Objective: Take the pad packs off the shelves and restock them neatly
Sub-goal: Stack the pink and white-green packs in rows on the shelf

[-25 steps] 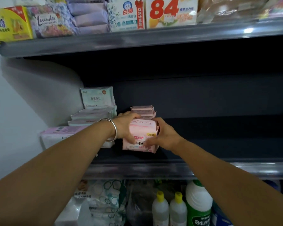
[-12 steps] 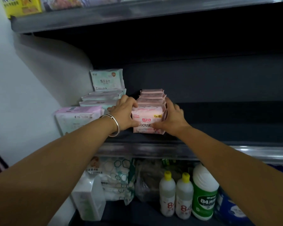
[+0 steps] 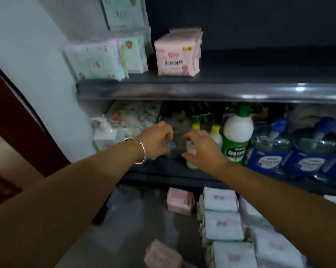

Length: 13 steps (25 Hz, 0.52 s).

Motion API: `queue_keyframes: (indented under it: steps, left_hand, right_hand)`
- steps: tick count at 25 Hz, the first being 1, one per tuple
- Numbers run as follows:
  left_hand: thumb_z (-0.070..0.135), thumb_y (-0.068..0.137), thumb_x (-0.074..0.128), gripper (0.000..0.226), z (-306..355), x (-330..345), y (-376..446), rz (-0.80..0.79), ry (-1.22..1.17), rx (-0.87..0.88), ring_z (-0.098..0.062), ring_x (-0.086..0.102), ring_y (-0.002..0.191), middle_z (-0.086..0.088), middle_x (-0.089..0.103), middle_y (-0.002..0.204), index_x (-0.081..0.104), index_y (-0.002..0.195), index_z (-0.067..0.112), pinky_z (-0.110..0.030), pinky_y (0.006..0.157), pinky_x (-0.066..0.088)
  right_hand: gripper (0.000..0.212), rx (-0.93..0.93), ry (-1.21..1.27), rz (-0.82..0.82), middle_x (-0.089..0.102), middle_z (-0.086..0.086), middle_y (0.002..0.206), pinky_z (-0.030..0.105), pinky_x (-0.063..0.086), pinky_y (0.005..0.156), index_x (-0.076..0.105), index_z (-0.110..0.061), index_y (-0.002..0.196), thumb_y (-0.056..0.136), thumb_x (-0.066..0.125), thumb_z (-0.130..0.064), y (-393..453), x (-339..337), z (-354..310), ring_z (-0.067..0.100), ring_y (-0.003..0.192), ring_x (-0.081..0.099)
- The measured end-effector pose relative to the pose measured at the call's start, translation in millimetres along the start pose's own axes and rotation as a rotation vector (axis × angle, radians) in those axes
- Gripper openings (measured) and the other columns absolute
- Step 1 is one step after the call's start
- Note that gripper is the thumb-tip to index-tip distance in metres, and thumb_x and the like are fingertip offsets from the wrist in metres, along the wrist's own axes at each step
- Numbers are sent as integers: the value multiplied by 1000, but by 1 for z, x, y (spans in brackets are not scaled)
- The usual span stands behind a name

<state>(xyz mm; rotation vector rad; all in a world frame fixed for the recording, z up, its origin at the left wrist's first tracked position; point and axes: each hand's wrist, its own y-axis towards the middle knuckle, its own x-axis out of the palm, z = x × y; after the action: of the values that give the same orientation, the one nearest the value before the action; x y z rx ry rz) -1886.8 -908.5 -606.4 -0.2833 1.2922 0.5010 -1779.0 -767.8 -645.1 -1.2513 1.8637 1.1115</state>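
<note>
Below the shelf lip (image 3: 202, 92), at six o'clock from the stacked pink pad packs (image 3: 177, 55): left hand (image 3: 156, 141) and right hand (image 3: 204, 149) both empty, fingers loosely spread. Between placements. Next: reach down at six o'clock for a loose pink pack (image 3: 180, 203), grasp by both sides.

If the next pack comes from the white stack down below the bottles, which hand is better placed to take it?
Right, likely. The right hand is open, fingers spread, and hangs almost straight above the white stack; the left hand sits further left, fingers curled.
</note>
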Motion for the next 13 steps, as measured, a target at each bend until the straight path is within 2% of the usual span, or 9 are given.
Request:
queue_keyframes:
  steps: [3,6,9,13]
  left_hand:
    - [21,75,73,39,-13,65,-25,-223,67,-35,-23,48,106,-4,47,113,51,106,14,-33,85,38]
    - [29,76,71,47,-29,122,-41,-406,132,-40,-21,44,114,-3,44,122,49,116,18,-31,84,32]
    - [33,75,73,54,-46,164,-47,-516,110,-36,-21,42,119,-1,42,125,47,121,19,-33,90,32]
    - [38,73,74,61,-68,207,-51,-637,109,6,-20,40,119,1,42,126,44,123,22,-34,95,31]
  right_hand:
    - [52,93,-33,-257,50,12,127,32,38,98,50,-8,129,83,68,-23,-35,45,21,27,120,45]
    - [53,188,-70,-441,47,12,129,31,38,99,48,-8,130,84,67,-26,-54,100,34,26,122,43]
    - [55,274,-113,-581,47,13,129,32,39,97,47,-6,130,84,66,-28,-60,149,40,28,121,45]
    - [61,366,-245,-724,41,13,136,35,37,102,38,-4,138,87,63,-25,-52,197,51,29,127,37]
